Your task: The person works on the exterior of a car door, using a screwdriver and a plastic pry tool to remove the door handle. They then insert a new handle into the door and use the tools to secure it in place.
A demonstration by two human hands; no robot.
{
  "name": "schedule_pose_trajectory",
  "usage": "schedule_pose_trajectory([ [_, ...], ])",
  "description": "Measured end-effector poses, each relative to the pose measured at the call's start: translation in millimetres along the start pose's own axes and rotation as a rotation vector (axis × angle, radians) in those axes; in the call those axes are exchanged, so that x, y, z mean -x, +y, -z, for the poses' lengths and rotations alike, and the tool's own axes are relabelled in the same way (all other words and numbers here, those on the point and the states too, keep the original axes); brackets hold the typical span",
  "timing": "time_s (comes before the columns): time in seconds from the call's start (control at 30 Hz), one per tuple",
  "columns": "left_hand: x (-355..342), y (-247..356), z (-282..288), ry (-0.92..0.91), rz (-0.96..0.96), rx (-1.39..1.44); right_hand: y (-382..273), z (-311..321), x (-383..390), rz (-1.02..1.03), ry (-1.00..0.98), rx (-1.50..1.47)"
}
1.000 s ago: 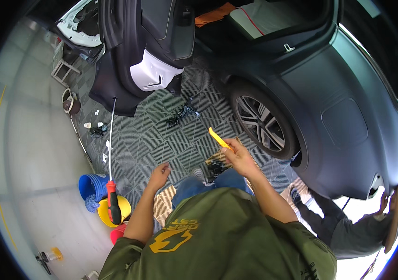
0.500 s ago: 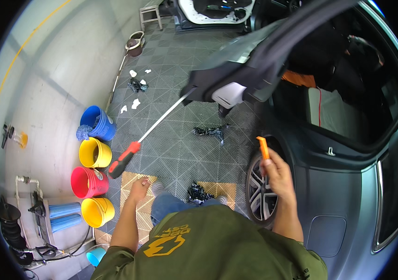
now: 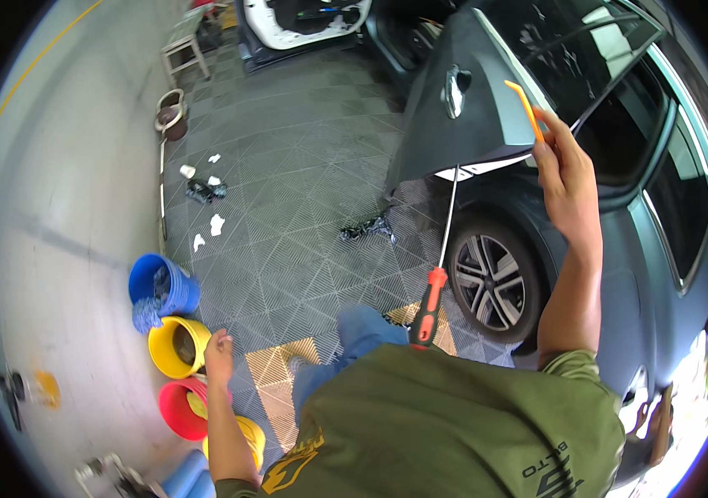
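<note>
An orange plastic pry tool [image 3: 523, 106] with a bent tip is pinched between the fingers and thumb of my right hand [image 3: 568, 178]. That hand is raised in front of the rear edge of a grey car door [image 3: 486, 108], which stands out from the body. A long screwdriver [image 3: 428, 307] with a red and black handle hangs from the door's lower edge, its shaft reaching up to it; neither hand touches it. My left hand [image 3: 218, 358] hangs low beside a yellow bucket [image 3: 173, 347], its fingers loosely curled with nothing seen in them.
A blue bucket [image 3: 159, 282] and a red bucket [image 3: 181, 408] line the left wall. Crumpled black plastic [image 3: 370, 228] and white scraps [image 3: 217, 224] lie on the tiled floor. The car's rear wheel [image 3: 491, 282] is at right. A removed door panel [image 3: 304, 25] and a stool [image 3: 186, 46] stand at the back.
My view has turned, and the door's outer face with its handle now shows. My right hand has risen to the door's edge with the pry tool. My left hand is now beside the buckets.
</note>
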State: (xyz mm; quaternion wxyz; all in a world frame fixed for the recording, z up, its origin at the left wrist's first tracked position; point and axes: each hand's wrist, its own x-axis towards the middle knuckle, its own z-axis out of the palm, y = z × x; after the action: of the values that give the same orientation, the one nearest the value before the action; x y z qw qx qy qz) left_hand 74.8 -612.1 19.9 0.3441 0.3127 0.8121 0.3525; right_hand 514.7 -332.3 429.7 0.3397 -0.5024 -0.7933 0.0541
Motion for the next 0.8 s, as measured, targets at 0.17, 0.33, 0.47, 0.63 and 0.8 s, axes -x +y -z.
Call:
schedule_pose_trajectory([
  [0.17,-92,84,-5,-0.076,-0.377,-0.09,-13,-21,-35,-0.087,-0.09,0.25],
  [0.33,-159,264,-42,-0.28,-0.994,-0.167,-14,-45,-55,-0.254,-0.083,0.329],
  [0.47,-222,374,-79,-0.311,-1.4,-0.225,-24,-52,-67,-0.399,-0.058,0.356],
  [0.63,-264,473,-131,-0.543,-1.679,-0.152,-43,-62,-86,-0.645,-0.067,0.405],
  [0.8,-286,547,-178,-0.712,-1.866,-0.054,-60,-89,-117,-0.635,-0.076,0.459],
])
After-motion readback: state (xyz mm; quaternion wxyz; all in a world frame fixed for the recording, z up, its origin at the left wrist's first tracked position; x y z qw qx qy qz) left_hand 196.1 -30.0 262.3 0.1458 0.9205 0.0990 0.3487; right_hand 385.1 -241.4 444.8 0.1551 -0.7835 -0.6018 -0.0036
